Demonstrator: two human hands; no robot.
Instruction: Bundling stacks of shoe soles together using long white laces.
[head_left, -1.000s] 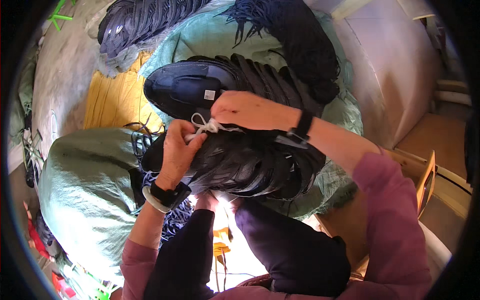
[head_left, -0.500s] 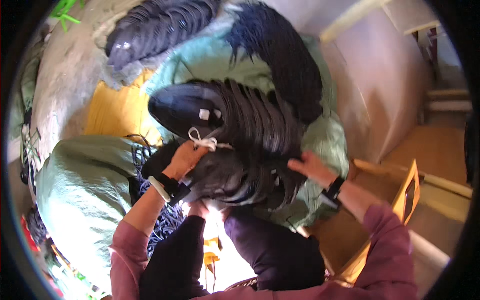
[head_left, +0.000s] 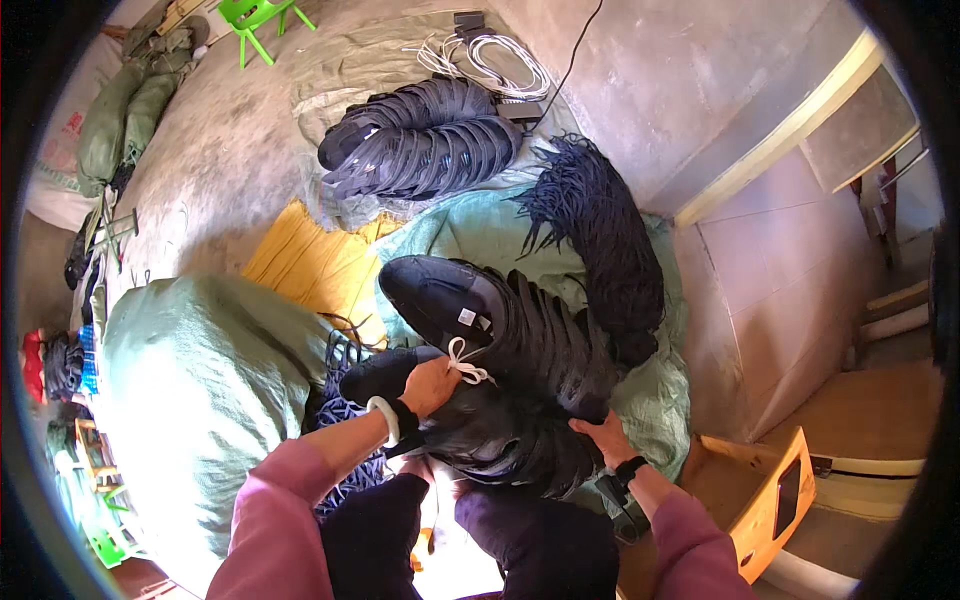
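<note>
Left hand (head_left: 428, 386): fingers curled closed on the white string (head_left: 466, 365), pinching it at the knot where it sits on top of the tied bundle (head_left: 500, 400). A pale band circles the wrist.
Right hand (head_left: 600, 438): laid flat, fingers spread, pressing on the lower right flank of the same bundle; it grips nothing. A dark strap sits on the wrist.
Tied bundle: a stack of black shoe uppers, nested one behind another in 2 curved rows, resting across the person's lap and against the teal sack (head_left: 470, 235). The white string crosses its middle, and a small white tag shows on the foremost upper.
String state: knotted in a small bow, loops standing up just right of the left thumb.
Second bundle (head_left: 425, 150): more black uppers stacked the same way, lying farther off on a grey sheet, well apart from both hands.
Black fringe pile (head_left: 600, 230): loose dark strands heaped on the teal sack, just beyond the tied bundle to the right.
Green sack (head_left: 190, 380): large, full, to the person's left, touching the left forearm.
Yellow sack (head_left: 300, 265): flat on the floor between the green sack and the teal one.
White cord coil (head_left: 495, 65): on the floor at far top, near the wall.
Green plastic chair (head_left: 255, 15): top left, far away.
</note>
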